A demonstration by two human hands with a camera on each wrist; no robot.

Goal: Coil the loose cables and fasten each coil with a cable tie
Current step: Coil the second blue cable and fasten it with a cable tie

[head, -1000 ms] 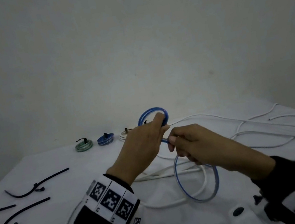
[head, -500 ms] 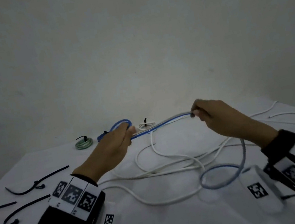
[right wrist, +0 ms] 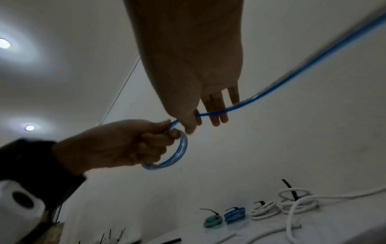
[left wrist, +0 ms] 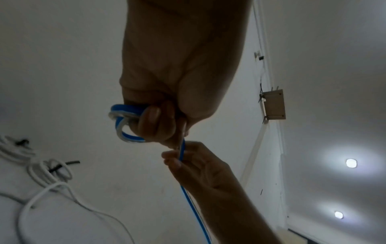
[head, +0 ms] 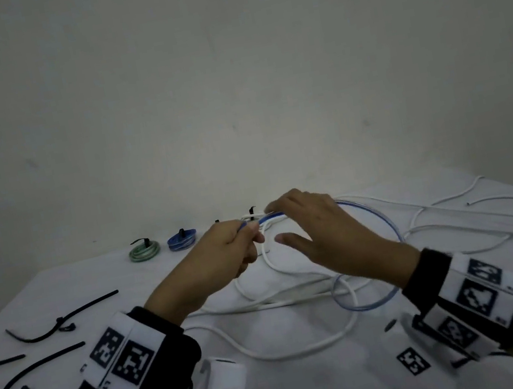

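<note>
The left hand (head: 224, 254) is clamping its grip around a small blue cable (right wrist: 177, 148) coil; the right hand (head: 316, 231), fingers spread apart, is guiding the cable's trailing length just right of it.

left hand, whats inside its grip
A small coil of the blue cable, loops sticking out past the curled fingers of the left hand. How many turns sit inside the fist is hidden.
</note>
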